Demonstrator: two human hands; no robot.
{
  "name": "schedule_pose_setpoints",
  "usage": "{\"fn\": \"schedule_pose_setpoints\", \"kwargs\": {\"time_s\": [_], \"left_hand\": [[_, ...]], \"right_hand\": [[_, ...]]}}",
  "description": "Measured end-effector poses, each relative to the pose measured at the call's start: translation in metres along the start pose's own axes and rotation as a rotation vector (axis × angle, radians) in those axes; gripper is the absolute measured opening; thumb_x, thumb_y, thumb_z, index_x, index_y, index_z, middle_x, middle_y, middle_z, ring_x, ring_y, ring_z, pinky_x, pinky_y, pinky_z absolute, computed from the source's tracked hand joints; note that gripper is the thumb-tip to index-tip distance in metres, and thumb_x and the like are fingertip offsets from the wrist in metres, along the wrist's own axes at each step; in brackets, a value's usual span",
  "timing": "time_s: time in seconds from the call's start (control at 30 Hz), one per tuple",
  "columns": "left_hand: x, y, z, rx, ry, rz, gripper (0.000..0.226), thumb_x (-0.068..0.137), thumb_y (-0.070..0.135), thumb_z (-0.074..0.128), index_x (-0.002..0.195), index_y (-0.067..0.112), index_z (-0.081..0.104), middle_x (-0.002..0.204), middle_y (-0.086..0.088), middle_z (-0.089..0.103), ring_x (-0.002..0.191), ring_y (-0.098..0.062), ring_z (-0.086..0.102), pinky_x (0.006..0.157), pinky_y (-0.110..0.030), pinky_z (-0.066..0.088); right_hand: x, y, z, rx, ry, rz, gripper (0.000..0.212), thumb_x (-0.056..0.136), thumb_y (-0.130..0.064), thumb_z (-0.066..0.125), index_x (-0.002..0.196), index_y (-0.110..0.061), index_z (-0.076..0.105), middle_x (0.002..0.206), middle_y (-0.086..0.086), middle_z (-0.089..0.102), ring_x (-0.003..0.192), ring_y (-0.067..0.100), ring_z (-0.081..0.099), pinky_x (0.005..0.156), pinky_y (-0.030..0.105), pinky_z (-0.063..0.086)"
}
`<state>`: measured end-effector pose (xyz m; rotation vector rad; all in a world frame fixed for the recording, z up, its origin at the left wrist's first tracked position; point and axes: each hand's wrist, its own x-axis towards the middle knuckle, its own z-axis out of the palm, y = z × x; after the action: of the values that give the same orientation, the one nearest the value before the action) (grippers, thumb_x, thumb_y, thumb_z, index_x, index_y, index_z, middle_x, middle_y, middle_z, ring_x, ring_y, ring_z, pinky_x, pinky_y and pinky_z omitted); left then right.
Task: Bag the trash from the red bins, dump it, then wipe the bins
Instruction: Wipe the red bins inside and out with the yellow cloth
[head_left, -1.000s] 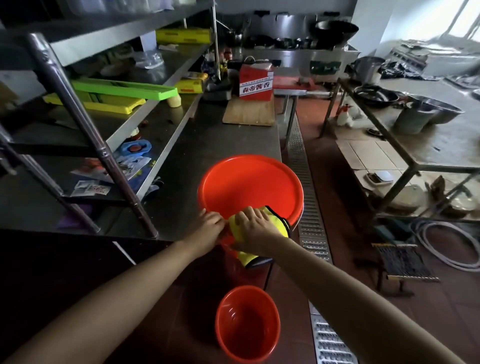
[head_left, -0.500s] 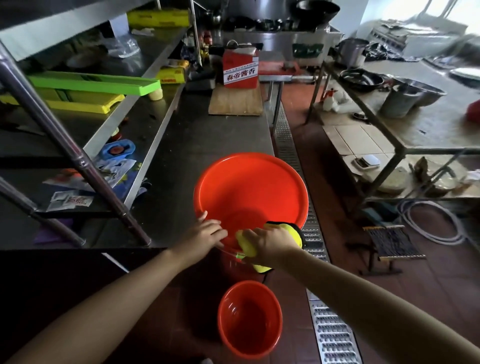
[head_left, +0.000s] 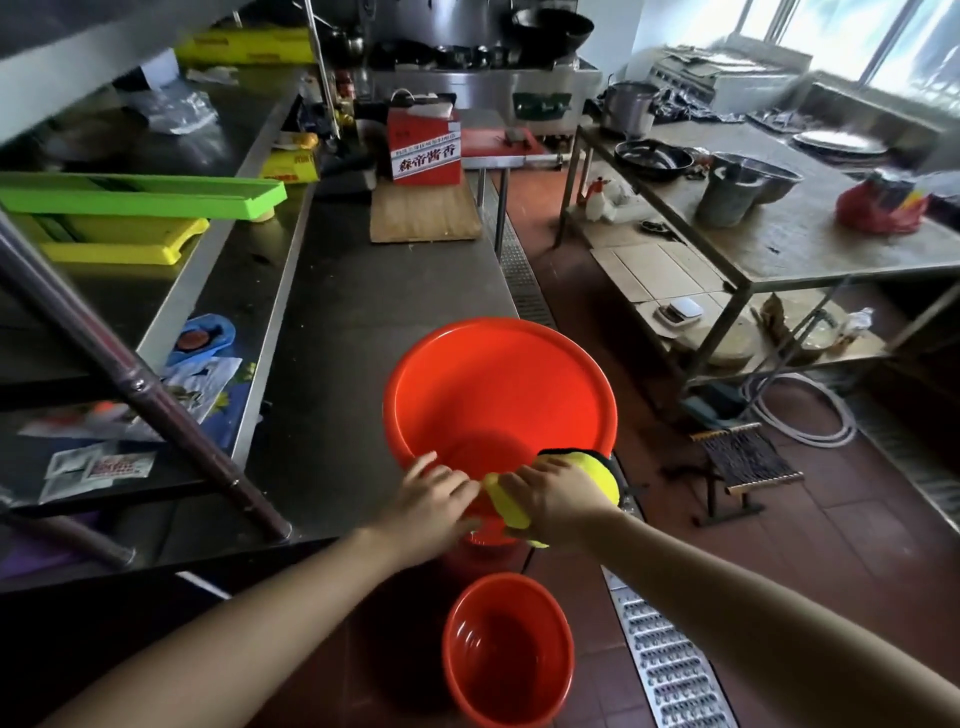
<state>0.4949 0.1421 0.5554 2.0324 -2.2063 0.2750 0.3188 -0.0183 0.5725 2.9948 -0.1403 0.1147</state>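
Forearms reach in from the bottom edge, and between them a smaller red bin (head_left: 508, 652) stands on the tiled floor beside the floor drain grate (head_left: 670, 670), apparently awaiting its turn. Above it, the left hand (head_left: 434, 493) lies with fingers spread nearly straight on the near rim of the large red basin (head_left: 498, 384), seemingly to steady it against the rubbing. The right hand (head_left: 553, 499) has its fingers curled over a yellow cloth (head_left: 597, 475), pressing it against the same near rim, so wiping looks under way. No trash shows inside either bin. The basin sits at the steel counter (head_left: 374, 291) edge, within easy reach. Farther along the counter lie a wooden cutting board (head_left: 423, 213) and a red carton (head_left: 425, 148) with Chinese lettering.
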Motion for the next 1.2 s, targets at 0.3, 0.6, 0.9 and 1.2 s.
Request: {"fn": "schedule_pose_setpoints", "kwargs": {"time_s": [0.3, 0.6, 0.9, 1.2], "left_hand": [[-0.027, -0.055, -0.007, -0.086, 0.032, 0.113, 0.028, 0.088, 0.042, 0.069, 0.107, 0.022, 0.072, 0.111, 0.007, 0.072, 0.118, -0.013, 0.061, 0.113, -0.048, 0.036], [0.007, 0.027, 0.003, 0.027, -0.079, -0.016, 0.039, 0.091, 0.040, 0.053, 0.119, 0.014, 0.062, 0.104, 0.001, 0.069, 0.100, -0.019, 0.064, 0.113, -0.041, 0.035], [-0.022, -0.034, -0.004, -0.100, -0.074, 0.040, 0.029, 0.089, 0.031, 0.068, 0.117, 0.023, 0.066, 0.112, 0.009, 0.068, 0.114, -0.010, 0.058, 0.117, -0.051, 0.028], [0.018, 0.026, -0.014, 0.013, -0.279, -0.118, 0.061, 0.095, 0.063, 0.034, 0.135, 0.020, 0.047, 0.126, 0.003, 0.060, 0.121, -0.017, 0.053, 0.118, -0.042, 0.022]], "right_hand": [[-0.031, 0.034, 0.015, -0.014, 0.175, -0.128, 0.067, 0.073, -0.072, 0.069, 0.107, -0.015, 0.071, 0.087, -0.001, 0.069, 0.080, 0.023, 0.067, 0.075, 0.032, 0.055], [-0.013, 0.009, 0.005, 0.001, 0.170, -0.113, 0.075, 0.073, -0.078, 0.065, 0.113, -0.014, 0.069, 0.090, 0.001, 0.070, 0.078, 0.025, 0.068, 0.075, 0.034, 0.056], [-0.032, 0.069, 0.012, 0.066, 0.183, -0.353, 0.065, 0.085, -0.065, 0.058, 0.125, -0.014, 0.065, 0.096, 0.002, 0.068, 0.086, 0.026, 0.066, 0.082, 0.036, 0.055], [-0.013, 0.044, 0.008, 0.004, 0.131, -0.252, 0.062, 0.075, -0.065, 0.070, 0.112, -0.015, 0.064, 0.091, 0.001, 0.067, 0.078, 0.026, 0.067, 0.073, 0.036, 0.056]]}}
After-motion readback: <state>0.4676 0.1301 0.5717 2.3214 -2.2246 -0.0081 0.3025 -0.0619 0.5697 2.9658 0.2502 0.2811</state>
